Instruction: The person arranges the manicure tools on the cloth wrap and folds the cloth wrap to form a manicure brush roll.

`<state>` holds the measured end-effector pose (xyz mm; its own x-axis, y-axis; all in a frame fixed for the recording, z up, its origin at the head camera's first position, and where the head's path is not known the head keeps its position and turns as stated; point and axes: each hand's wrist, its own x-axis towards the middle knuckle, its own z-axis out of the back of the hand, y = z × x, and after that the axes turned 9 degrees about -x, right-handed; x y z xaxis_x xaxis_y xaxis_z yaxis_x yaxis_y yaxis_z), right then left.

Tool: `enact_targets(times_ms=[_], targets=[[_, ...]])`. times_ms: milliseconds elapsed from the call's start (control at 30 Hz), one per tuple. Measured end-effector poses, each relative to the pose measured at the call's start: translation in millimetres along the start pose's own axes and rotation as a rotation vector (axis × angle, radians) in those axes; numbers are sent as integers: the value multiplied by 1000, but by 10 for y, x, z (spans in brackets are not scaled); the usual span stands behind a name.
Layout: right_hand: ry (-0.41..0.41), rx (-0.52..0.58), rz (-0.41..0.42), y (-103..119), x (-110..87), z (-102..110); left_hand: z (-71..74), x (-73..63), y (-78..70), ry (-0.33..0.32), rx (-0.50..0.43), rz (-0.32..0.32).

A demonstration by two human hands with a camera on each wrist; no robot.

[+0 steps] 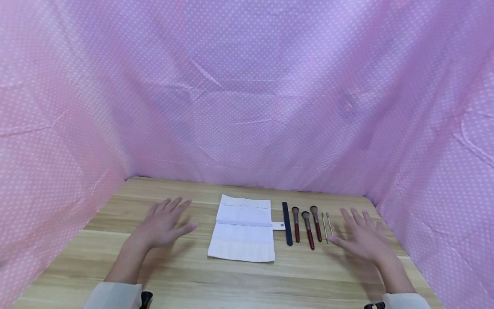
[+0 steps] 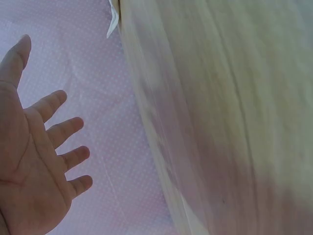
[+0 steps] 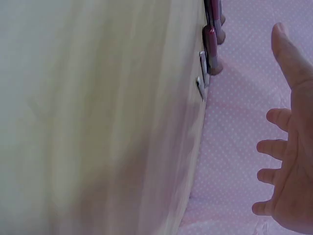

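Note:
A white cloth brush roll (image 1: 244, 240) lies unfolded on the table, its snap strap (image 1: 278, 226) pointing right. Beside it is a dark nail file (image 1: 287, 224). Three makeup brushes with red handles (image 1: 310, 234) come after that, then two thin metal tools (image 1: 327, 227) whose exact kind is too small to tell. My left hand (image 1: 162, 225) hovers over the table left of the roll, fingers spread and holding nothing. On the other side, my right hand (image 1: 362, 236) is held above the table just right of the thin tools, fingers spread, also holding nothing.
The wooden table (image 1: 216, 283) has rounded far corners. Pink polka-dot cloth (image 1: 247, 128) hangs behind it and along both sides. Light sleeves (image 1: 112, 296) and dark wrist straps show at the bottom of the head view.

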<state>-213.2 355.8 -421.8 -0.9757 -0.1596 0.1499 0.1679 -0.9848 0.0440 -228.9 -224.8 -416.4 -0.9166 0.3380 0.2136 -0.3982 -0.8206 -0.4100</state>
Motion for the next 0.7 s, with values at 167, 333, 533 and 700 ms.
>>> enact_targets(times_ms=[167, 333, 533, 700], targets=[[7, -20, 21, 86, 132, 9, -51, 105, -39, 20, -3, -24], [6, -23, 55, 189, 264, -4, -110, 224, -101, 73, -31, -24], [3, -8, 96, 392, 440, -15, -207, 359, -137, 133, -72, -20], [5, 14, 149, 596, 592, 2, -267, 496, -196, 168, -74, -46]])
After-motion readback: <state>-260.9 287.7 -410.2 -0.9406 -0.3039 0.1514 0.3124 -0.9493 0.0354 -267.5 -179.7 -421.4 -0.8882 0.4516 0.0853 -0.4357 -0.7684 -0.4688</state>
